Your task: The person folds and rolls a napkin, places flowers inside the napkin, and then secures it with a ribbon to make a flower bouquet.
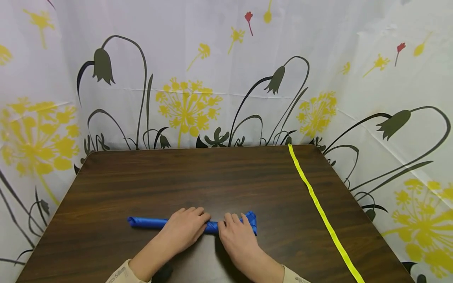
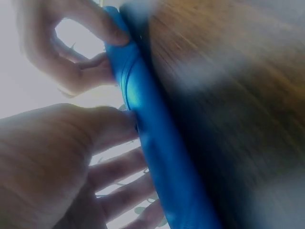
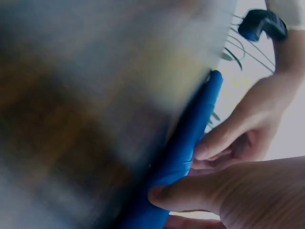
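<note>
A shiny blue sheet rolled into a long tube (image 1: 146, 223) lies crosswise near the front of the table. Its left end shows a small opening, while a wider folded flap spreads out at the right end. My left hand (image 1: 185, 228) grips the middle of the roll, fingers over the far side and thumb (image 2: 112, 125) against the near side. Close beside it, my right hand (image 1: 237, 236) holds the roll just short of the flap, its thumb (image 3: 176, 194) pressed along the blue surface. Both hands cover parts of the tube.
The dark wood-grain table (image 1: 212, 177) reaches back to a white curtain (image 1: 219, 35) printed with flowers. Down the right side of the tabletop runs a long yellow strip (image 1: 320, 212). A black wrist device (image 3: 263, 25) sits at my left wrist.
</note>
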`<state>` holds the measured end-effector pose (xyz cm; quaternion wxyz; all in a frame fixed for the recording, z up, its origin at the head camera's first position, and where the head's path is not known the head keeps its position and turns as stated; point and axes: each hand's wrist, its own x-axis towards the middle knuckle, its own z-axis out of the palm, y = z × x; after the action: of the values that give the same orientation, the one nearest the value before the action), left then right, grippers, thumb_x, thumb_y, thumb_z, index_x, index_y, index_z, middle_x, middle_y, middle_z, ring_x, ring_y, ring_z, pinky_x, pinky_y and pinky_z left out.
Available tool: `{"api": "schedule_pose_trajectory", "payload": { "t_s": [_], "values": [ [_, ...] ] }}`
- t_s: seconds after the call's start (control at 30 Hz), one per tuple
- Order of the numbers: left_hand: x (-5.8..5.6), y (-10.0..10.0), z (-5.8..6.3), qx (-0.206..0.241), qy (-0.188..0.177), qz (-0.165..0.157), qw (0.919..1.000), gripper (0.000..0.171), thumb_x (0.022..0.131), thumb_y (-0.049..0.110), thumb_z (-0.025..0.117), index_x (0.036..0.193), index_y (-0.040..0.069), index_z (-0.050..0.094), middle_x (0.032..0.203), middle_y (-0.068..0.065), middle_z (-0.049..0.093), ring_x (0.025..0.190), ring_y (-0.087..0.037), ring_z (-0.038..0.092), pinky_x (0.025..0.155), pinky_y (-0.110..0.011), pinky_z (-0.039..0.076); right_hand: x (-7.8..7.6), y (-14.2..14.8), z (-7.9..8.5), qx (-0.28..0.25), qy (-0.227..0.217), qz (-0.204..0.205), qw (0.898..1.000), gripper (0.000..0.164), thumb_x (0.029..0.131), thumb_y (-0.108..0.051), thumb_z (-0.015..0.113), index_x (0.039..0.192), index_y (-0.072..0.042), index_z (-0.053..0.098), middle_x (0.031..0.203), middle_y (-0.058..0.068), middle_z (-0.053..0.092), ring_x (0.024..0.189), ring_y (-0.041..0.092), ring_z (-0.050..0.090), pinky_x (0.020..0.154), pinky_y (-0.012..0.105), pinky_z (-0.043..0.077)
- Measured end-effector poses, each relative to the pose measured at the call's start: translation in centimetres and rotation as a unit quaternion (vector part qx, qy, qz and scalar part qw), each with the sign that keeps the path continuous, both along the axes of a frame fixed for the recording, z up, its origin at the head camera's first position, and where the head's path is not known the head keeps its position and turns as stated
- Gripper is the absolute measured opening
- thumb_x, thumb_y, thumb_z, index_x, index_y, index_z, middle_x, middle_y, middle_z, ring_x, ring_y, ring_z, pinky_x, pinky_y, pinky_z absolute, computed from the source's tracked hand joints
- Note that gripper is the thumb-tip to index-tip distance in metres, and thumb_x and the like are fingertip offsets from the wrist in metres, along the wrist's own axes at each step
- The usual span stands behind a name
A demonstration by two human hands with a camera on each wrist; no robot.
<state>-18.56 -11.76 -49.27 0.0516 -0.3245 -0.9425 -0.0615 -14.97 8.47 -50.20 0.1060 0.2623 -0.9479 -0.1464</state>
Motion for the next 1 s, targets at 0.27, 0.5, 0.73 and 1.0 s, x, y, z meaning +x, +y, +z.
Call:
{"api": "schedule_pose_trajectory", "payload": {
  "t_s": [0.27, 0.5, 0.73, 1.0],
  "values": [
    [-0.1, -0.3, 0.0, 0.000, 0.030, -0.010, 0.9995, 0.029, 0.089, 0.029, 0.090, 0.108, 0.022, 0.069, 0.102, 0.005, 0.067, 0.090, -0.016, 0.064, 0.069, -0.032, 0.047, -0.7, 0.5, 0.3, 0.003, -0.015, 0.022, 1.000, 0.036, 0.091, -0.021, 0.088, 0.122, -0.012, 0.073, 0.103, 0.002, 0.070, 0.100, 0.016, 0.073, 0.105, 0.034, 0.058],
    [-0.7, -0.1, -0.1, -0.005, 0.045, 0.016, 0.9989, 0.012, 0.092, 0.028, 0.087, 0.100, 0.023, 0.079, 0.095, 0.005, 0.065, 0.086, -0.016, 0.064, 0.067, -0.030, 0.044, -1.6, 1.0, 0.1, -0.047, -0.019, 0.026, 0.998, 0.032, 0.090, -0.023, 0.088, 0.105, -0.018, 0.061, 0.093, -0.002, 0.059, 0.081, 0.014, 0.061, 0.082, 0.029, 0.058],
    [-0.9, -0.3, 0.0, -0.011, 0.071, 0.014, 0.9973, 0.017, 0.093, 0.030, 0.087, 0.105, 0.021, 0.079, 0.100, 0.003, 0.069, 0.090, -0.018, 0.067, 0.070, -0.034, 0.050, -1.5, 0.4, -0.8, -0.047, 0.013, 0.015, 0.999, 0.026, 0.094, -0.023, 0.085, 0.100, -0.015, 0.061, 0.090, 0.000, 0.056, 0.082, 0.014, 0.061, 0.078, 0.030, 0.059],
    [-1.1, -0.3, -0.7, -0.009, 0.104, 0.011, 0.9944, 0.027, 0.086, 0.029, 0.093, 0.105, 0.022, 0.076, 0.102, 0.002, 0.070, 0.090, -0.018, 0.066, 0.072, -0.035, 0.051, -1.4, 0.3, -1.2, -0.014, 0.027, 0.002, 1.000, 0.021, 0.096, -0.019, 0.081, 0.111, -0.011, 0.068, 0.096, 0.001, 0.061, 0.089, 0.014, 0.064, 0.082, 0.026, 0.058]
  ]
}}
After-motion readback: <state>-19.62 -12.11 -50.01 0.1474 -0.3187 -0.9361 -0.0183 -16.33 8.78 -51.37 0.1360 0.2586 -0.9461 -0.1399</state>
